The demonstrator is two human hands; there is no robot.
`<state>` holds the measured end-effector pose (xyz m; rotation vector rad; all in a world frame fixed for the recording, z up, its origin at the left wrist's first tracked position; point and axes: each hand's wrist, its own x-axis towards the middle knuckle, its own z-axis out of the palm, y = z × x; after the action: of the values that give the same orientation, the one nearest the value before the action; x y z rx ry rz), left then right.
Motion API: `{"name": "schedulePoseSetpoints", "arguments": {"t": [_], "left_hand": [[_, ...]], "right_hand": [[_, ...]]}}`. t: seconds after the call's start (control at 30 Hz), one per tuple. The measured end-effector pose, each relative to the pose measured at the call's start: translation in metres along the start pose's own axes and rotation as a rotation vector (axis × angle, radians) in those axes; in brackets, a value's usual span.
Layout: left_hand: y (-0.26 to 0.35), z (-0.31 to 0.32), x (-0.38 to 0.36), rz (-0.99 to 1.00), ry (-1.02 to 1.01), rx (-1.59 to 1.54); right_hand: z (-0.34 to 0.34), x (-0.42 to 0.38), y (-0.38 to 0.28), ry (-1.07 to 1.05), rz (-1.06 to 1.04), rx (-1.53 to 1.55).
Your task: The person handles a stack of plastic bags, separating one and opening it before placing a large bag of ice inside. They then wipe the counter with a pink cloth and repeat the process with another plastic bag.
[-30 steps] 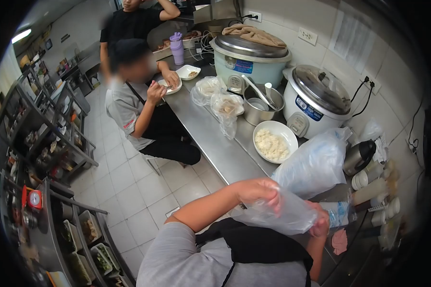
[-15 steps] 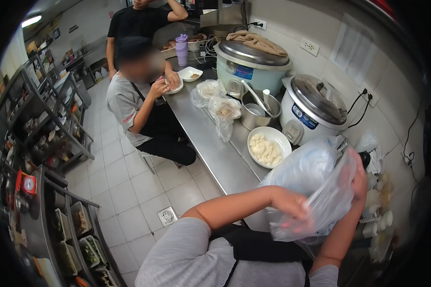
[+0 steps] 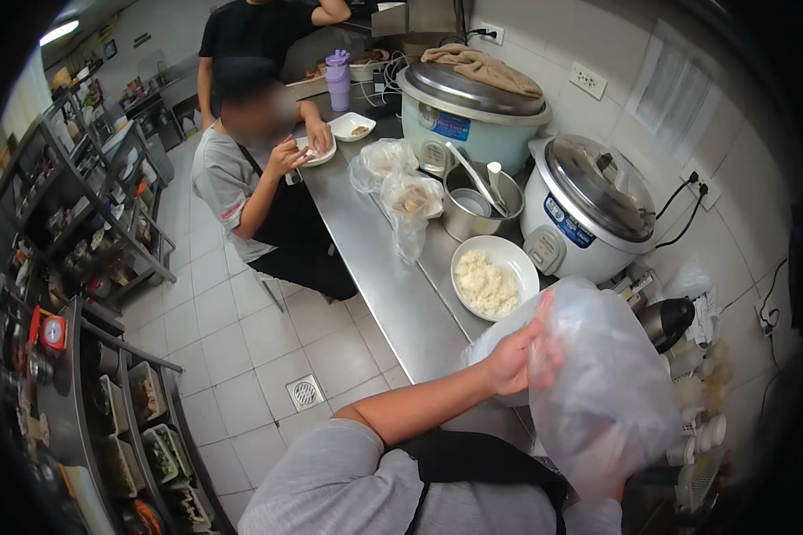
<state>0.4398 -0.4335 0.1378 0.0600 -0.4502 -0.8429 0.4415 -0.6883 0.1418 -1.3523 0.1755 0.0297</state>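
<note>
A translucent plastic bag (image 3: 607,392) hangs puffed out in front of me, above the near end of the steel counter. My left hand (image 3: 516,357) grips its left edge, with fingertips showing blurred at the film. My right hand is covered by the bag; only skin near the wrist shows faintly through its lower part, so its fingers cannot be made out. Behind the left hand, more clear plastic (image 3: 484,343) lies on the counter. Just beyond it stands a white bowl (image 3: 528,267) with white rice (image 3: 486,283).
Two rice cookers (image 3: 473,134) (image 3: 589,201) line the wall. A metal pot (image 3: 459,214) with utensils and tied plastic bags (image 3: 410,201) occupy the counter (image 3: 366,285). A co-worker (image 3: 250,178) sits at its left side with a bowl; another person (image 3: 250,40) stands behind. Shelves (image 3: 89,357) stand left.
The bag has swung downward and right and now looks fuller, covering my right hand. My left hand has moved up to the bag's left edge. The view has shifted slightly.
</note>
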Motion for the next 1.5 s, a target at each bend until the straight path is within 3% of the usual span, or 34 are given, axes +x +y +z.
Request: {"name": "schedulePoseSetpoints", "arguments": {"t": [0.07,0.17,0.27,0.4,0.57,0.67,0.87,1.17,1.5], "left_hand": [[0.005,-0.021,0.006,0.054,-0.251,-0.134],[0.008,-0.005,0.007,0.139,0.282,0.01],[0.011,-0.027,0.0,0.006,0.242,-0.041],[0.011,-0.047,-0.006,0.001,0.352,0.274],[0.027,-0.035,-0.007,-0.1,0.443,0.306],[0.026,-0.056,-0.006,-0.103,0.508,0.249],[0.037,-0.088,-0.018,-0.311,0.576,0.276],[0.037,-0.105,-0.027,-0.303,0.588,0.122],[0.036,-0.14,-0.02,-0.16,0.821,0.41]], "right_hand": [[-0.003,0.006,0.012,0.02,0.03,0.05],[-0.008,0.015,0.029,0.04,0.078,0.132],[-0.007,0.021,0.047,0.062,0.117,0.207],[0.0,0.023,0.073,0.102,0.168,0.297],[0.009,0.032,0.083,0.129,0.197,0.346],[0.007,0.039,0.076,0.142,0.172,0.343],[0.008,0.047,0.072,0.155,0.168,0.355],[0.019,0.053,0.086,0.17,0.194,0.416],[0.043,0.017,0.113,0.237,0.2,0.534]]}}
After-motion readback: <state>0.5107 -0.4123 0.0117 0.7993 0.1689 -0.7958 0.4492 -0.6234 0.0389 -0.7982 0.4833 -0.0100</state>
